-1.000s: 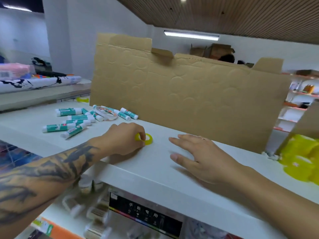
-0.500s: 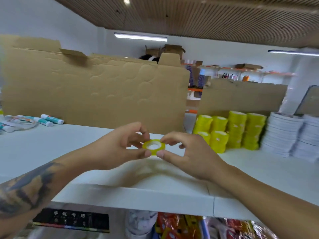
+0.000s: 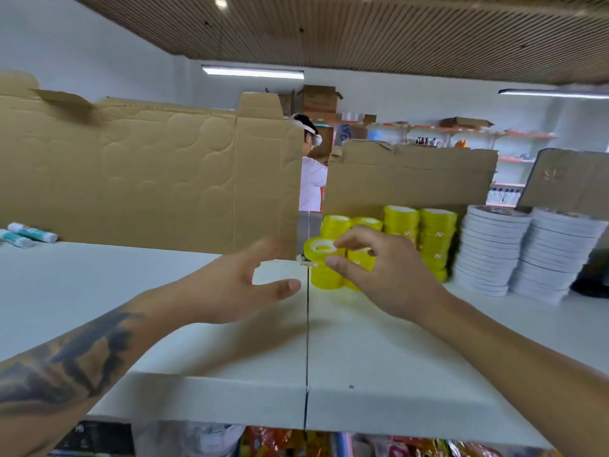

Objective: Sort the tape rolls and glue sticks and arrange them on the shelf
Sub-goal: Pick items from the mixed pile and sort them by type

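While the right hand [image 3: 379, 275] pinches a small yellow tape roll [image 3: 322, 250] between thumb and fingertips, the roll sits flat on top of a short yellow stack [image 3: 324, 275], its hole facing up, so its axis runs straight up and down. That stack stands at the front left corner of a cluster of taller yellow tape stacks [image 3: 418, 239], just right of the seam [image 3: 308, 324] where two white shelf [image 3: 164, 324] boards meet. From the blurred view I cannot tell whether the roll has fully settled or is a hair above the one under it. The left hand [image 3: 237, 285] is spread and holds nothing, fingers relaxed, hovering over the shelf just left of the seam and close beside the stack; the right hand is the one on the roll, reaching in from the front right. The likely step is setting this roll down squarely and letting go, which calls for keeping it level so the short stack does not tip. Room is tight behind and to the right, where yellow stacks crowd in and piles of white tape rolls [image 3: 491, 252] stand further right; a cardboard sheet [image 3: 148, 173] walls off the back left. Open shelf lies in front and to the left, the clear way to withdraw. Two glue sticks [image 3: 26, 234] lie far left, well apart.
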A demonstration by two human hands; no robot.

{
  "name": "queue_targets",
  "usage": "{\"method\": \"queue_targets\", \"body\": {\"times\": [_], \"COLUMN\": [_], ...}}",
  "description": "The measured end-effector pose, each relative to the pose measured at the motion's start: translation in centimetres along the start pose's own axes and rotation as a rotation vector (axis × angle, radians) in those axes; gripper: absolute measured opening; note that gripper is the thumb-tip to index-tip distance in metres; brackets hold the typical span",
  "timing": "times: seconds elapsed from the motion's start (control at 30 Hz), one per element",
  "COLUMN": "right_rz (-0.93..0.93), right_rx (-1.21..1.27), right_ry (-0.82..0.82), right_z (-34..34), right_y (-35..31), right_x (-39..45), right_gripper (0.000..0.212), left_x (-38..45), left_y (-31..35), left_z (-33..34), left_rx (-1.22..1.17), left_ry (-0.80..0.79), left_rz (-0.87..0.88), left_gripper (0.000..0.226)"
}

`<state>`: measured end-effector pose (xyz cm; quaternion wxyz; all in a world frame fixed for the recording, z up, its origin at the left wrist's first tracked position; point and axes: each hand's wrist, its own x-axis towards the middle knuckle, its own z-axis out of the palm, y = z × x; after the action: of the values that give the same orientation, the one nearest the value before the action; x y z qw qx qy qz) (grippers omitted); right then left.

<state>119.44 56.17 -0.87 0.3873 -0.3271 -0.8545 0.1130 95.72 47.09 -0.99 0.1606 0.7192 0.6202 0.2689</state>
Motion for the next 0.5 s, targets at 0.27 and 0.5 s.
{"method": "queue_targets", "body": {"times": [0.27, 0.5], "right_rz": [0.050, 0.039], "right_rx": [-0.283, -0.387], "right_ry": [-0.023, -0.054], "right_z": [1.7, 3.1], "right_y": [4.7, 5.8], "right_x": [4.3, 4.0], "right_gripper": [0.031, 0.033], "left_x": [0.2, 0.3], "left_y": [-4.3, -4.2], "left_z": [1.9, 2.3], "left_rx": [0.406, 0.449], "left_ry": [-0.263, -0.262], "left_rz": [-0.204, -0.195], "left_gripper": [0.079, 0.073]}}
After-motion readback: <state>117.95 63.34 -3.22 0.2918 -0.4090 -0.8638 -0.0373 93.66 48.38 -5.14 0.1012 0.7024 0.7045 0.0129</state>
